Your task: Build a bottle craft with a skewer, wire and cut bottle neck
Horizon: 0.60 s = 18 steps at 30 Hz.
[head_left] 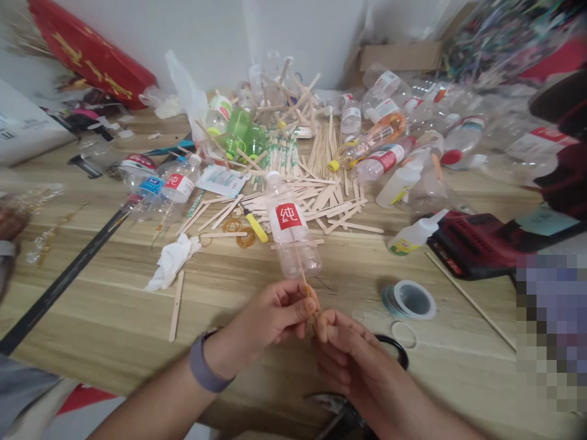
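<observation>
A clear plastic bottle (290, 226) with a red label lies on the wooden table (114, 287), base towards me, with a thin wooden stick (301, 272) running out of its base. My left hand (275, 315), with a grey band on the wrist, pinches the near end of that stick. Touching it from the right, my right hand (346, 345) is closed with its fingertips at the same spot, where a rubber band seems to be wound; I cannot make it out clearly.
Loose craft sticks (321, 195) and skewers lie behind the bottle, with several empty bottles (389, 146) at the back. A glue bottle (415, 233), a tape roll (409, 299), a yellow marker (254, 226), rubber bands (245, 237), a white tissue (172, 260) and a red case (481, 241) lie around.
</observation>
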Tool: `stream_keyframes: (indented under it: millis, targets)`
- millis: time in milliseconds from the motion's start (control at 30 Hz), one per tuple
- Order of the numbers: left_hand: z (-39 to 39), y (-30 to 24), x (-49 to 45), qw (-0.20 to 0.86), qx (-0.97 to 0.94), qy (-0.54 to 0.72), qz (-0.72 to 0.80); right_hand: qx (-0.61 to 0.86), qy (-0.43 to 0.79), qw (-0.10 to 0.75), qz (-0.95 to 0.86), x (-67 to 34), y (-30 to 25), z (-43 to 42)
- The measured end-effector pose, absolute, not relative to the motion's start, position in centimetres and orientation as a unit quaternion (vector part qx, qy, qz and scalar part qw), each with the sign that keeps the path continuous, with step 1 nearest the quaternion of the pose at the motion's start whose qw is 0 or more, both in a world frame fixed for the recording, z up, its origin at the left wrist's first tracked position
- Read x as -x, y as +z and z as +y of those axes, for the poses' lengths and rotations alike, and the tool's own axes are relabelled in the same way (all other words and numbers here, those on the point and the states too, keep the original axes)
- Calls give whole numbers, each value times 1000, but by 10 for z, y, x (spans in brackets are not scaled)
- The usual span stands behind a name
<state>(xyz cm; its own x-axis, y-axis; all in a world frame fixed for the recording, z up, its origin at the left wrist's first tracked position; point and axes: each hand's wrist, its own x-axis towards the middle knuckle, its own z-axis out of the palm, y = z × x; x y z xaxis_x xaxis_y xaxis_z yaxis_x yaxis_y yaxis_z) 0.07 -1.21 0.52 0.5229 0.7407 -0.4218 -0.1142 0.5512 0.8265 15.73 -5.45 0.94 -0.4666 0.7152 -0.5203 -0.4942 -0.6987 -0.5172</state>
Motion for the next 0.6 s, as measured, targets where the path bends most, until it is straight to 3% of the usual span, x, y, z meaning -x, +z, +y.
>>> stream_keyframes:
  millis: [167, 300, 433, 600]
  targets:
    - [-13, 4, -2, 758, -434, 282, 398, 369, 845, 347, -170, -165, 7, -49]
    - [-16, 8, -5, 787, -403, 261, 387, 488, 721, 349, -347, -177, 11, -37]
    - [-19, 11, -5, 820, -356, 236, 382, 515, 523, 259, -628, -189, 17, -30]
    - [-21, 12, -5, 836, -316, 220, 392, 473, 462, 147, -736, -203, 16, -24]
